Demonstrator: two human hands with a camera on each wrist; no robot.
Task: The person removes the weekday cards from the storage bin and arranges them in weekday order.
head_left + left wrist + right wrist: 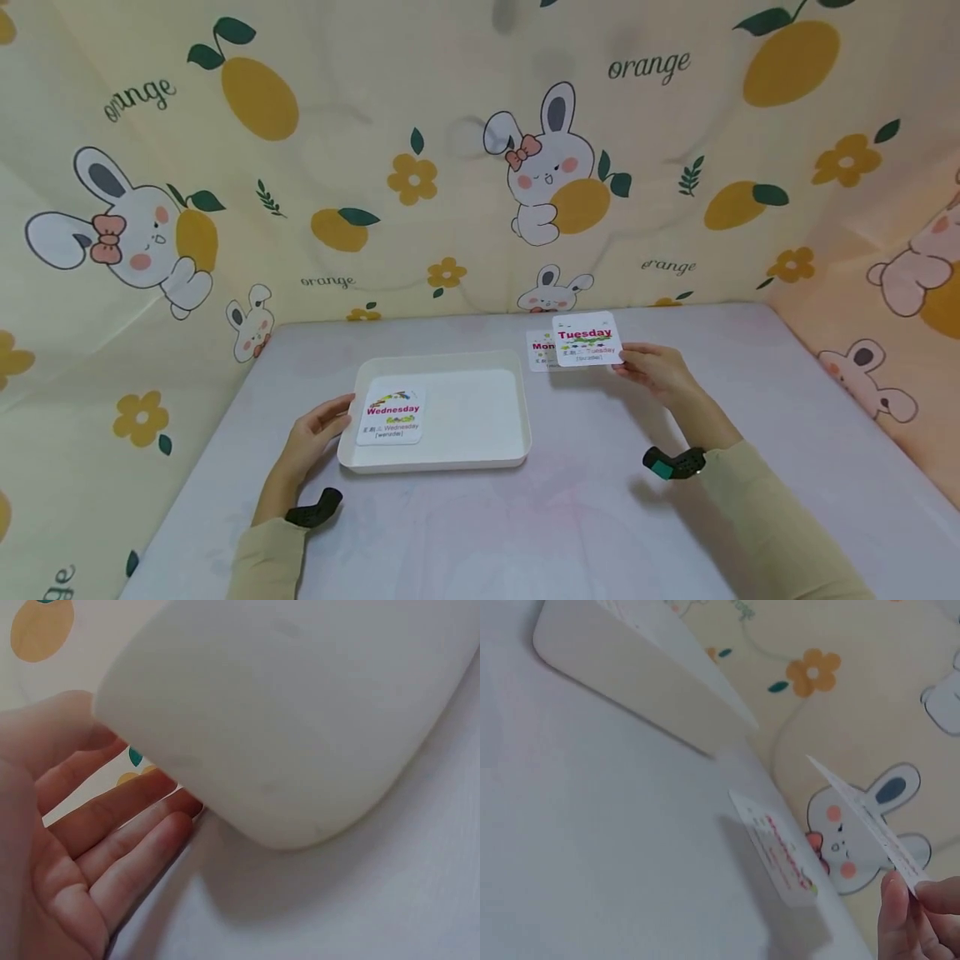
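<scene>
Step in hand was prob. card handling: R hand (660, 372) had the Tuesday card (588, 340) up off the counter (585, 517), right of ctr in frame, partly hiding the Monday card (539, 354). R fingers pinched its edge vs. thumb. L fingers were loosely spread; L hand (313, 433) touched the tray (472, 408) at its left edge, ctr-left, w/ Wednesday card (391, 417) inside. Next move likely called for a steady pinch.
</scene>
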